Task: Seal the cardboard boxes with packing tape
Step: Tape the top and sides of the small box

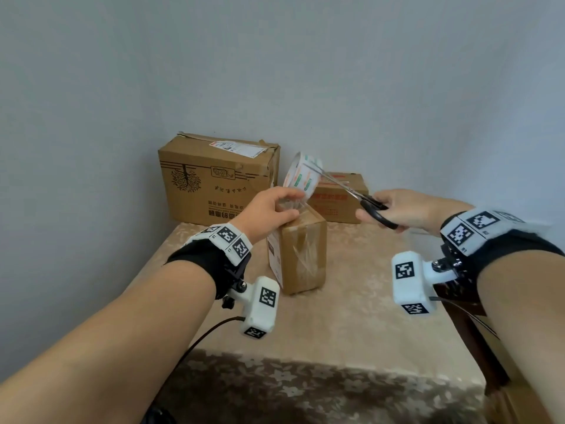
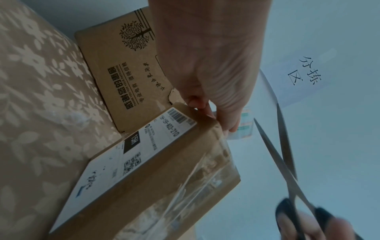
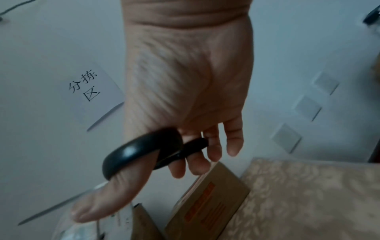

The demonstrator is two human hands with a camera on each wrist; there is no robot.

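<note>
A small upright cardboard box [image 1: 302, 255] with a shipping label [image 2: 131, 159] stands mid-table, clear tape running down its front. My left hand [image 1: 282, 206] rests on the box top and pinches the packing tape [image 1: 303, 174], whose roll tilts up just beyond the fingers [image 2: 212, 113]. My right hand [image 1: 385, 210] grips black-handled scissors [image 1: 351, 192] by the loops [image 3: 144, 151]. The blades [image 2: 281, 154] are parted and reach the roll. How the stretched strip runs between hand and roll is hidden.
A large printed carton [image 1: 217, 179] stands against the wall at the back left, and a smaller box with orange print [image 1: 341, 198] at the back right. A beige floral cloth [image 1: 351, 319] covers the table. Dark furniture [image 1: 464, 304] borders its right edge. A paper sign [image 3: 86, 87] hangs on the wall.
</note>
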